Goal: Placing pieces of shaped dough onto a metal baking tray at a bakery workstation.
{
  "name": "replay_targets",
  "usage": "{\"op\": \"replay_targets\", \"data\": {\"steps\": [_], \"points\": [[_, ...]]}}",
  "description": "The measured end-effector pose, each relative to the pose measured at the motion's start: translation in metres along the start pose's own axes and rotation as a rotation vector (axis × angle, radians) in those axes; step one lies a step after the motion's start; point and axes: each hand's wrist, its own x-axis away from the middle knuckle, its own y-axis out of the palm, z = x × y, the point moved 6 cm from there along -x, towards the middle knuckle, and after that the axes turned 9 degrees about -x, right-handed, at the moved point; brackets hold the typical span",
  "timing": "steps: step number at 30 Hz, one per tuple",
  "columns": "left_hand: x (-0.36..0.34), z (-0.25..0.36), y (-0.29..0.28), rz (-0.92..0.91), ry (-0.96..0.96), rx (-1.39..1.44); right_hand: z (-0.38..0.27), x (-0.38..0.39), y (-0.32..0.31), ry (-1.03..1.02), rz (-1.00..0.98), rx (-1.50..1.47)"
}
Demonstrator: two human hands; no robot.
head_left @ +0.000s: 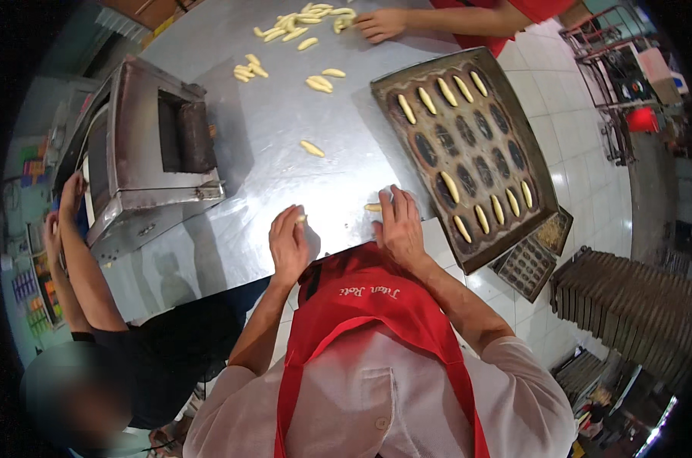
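Observation:
My left hand is near the front edge of the metal table, its fingers curled together over a small dough piece whose end peeks out by the fingertips. My right hand lies to the right, fingers stretched and slightly apart. Another dough piece sticks out leftward from beside its fingers, the rest hidden. Farther in stands a lone dough stick. At the right, a dark baking tray with oval hollows carries dough sticks in its far row and in its near rows; the middle hollows are bare.
Small dough clusters and a larger dough pile lie farther back, where a co-worker's hand reaches in. A metal machine stands left, with another person's arms beside it. Stacked trays stand at the lower right.

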Motion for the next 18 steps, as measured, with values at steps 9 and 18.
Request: {"op": "replay_targets", "data": {"steps": [9, 18], "points": [[-0.132, -0.018, 0.014, 0.11, 0.129, -0.405, -0.015, -0.138, 0.027, -0.197, 0.128, 0.176], [0.018, -0.032, -0.004, -0.061, 0.271, -0.18, -0.001, -0.039, -0.006, -0.037, 0.09, -0.05]]}}
